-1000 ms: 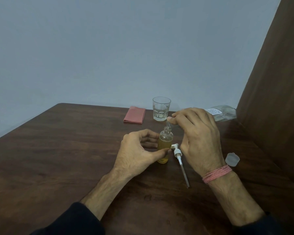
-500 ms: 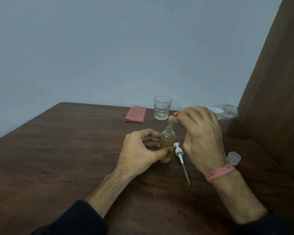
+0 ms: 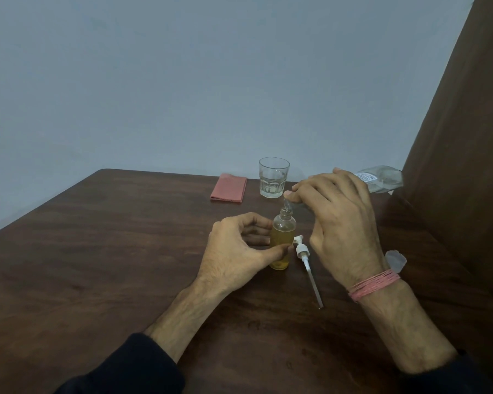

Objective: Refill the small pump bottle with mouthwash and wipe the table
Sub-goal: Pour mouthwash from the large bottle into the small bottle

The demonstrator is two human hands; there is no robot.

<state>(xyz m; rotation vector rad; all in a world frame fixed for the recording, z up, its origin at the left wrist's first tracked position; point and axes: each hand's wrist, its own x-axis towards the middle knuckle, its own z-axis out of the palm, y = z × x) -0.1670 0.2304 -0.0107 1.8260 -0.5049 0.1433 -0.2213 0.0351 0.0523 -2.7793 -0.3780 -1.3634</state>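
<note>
A plain grey-blue wall backs a dark wooden table (image 3: 97, 265) set against a brown panel on the right. Near the far edge the small pump bottle (image 3: 282, 240) stands upright, its neck open and amber liquid filling most of its body. The left hand (image 3: 236, 251) curls round it, thumb against the lower front and fingers behind, steadying it. The right hand (image 3: 339, 223) hangs above, thumb and forefinger pinching a small clear dropper-like piece (image 3: 288, 204) whose tip sits at the bottle's mouth; I cannot tell whether liquid is running. Set against the view a second ago, almost nothing has changed: both hands keep the same grips, the level looks the same, and only the viewpoint has drifted slightly. That suggests to me a slow top-up near its end, with capping and wiping not yet begun. The pump head (image 3: 302, 248) with its long tube lies on the table just right of the bottle, a clear cap (image 3: 396, 260) sits past the right wrist, and a larger clear bottle (image 3: 382, 180) lies beyond the right hand. A glass (image 3: 273, 177) and a folded pink cloth (image 3: 228, 187) wait at the back, untouched.
</note>
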